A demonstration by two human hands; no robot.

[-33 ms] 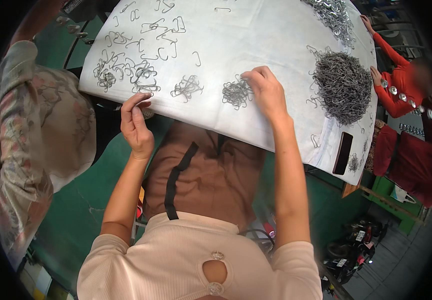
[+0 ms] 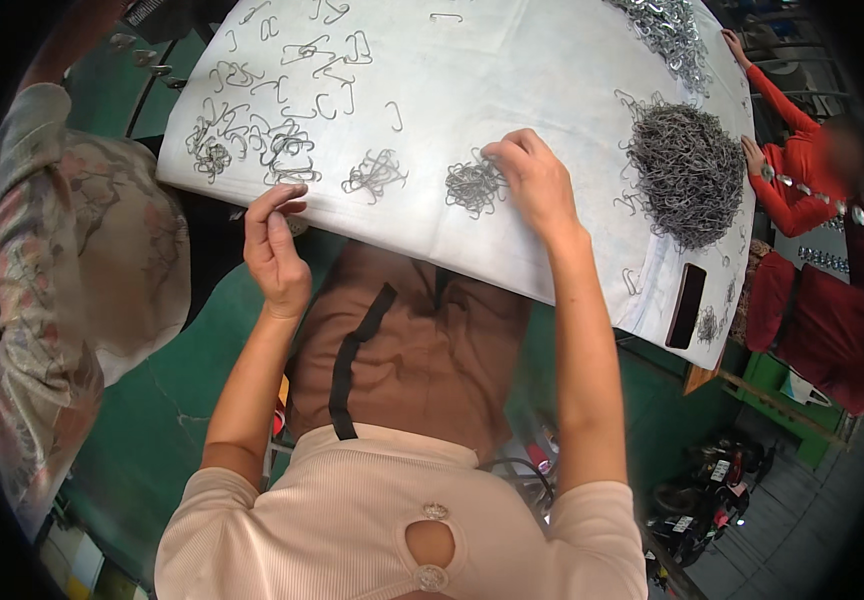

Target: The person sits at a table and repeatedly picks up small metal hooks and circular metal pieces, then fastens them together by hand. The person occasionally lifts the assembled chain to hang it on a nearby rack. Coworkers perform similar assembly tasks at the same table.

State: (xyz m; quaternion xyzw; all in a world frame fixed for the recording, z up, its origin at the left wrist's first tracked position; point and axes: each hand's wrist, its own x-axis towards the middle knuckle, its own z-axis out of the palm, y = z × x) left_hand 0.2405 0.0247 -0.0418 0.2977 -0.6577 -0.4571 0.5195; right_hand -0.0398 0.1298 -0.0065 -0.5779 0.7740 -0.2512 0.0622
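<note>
Fingertips (image 2: pixel 493 150) of the right hand (image 2: pixel 537 192) bend down at the upper right edge of a compact pile of wire hooks (image 2: pixel 472 189); the back of the hand hides their undersides, so whether they pinch a hook cannot be told. The left hand (image 2: pixel 277 262) is at the near edge of the white-covered table (image 2: pixel 542 70), its fingers loosely bent and the thumb raised alongside; its inner side is partly covered, and I cannot tell whether it grips anything. A tangled cluster of hooks (image 2: pixel 290 155) lies just beyond it, and more hooks scattered farther out run off the upper edge of the view. A heap of shiny metal pieces (image 2: pixel 664 38) is also cut off at the top, too small to make out singly.

The compact pile sits on the table near its front edge, between a sparser bunch of hooks (image 2: pixel 375 176) and a large heap of hooks (image 2: pixel 687 178). Its wires are thin, dull grey and bent round at the ends, so interlocked that single hooks show clearly only along the fringe. The large heap is darker and denser, with stray pieces along its left side. A black smartphone (image 2: pixel 686 307) lies near its lower end.
</note>
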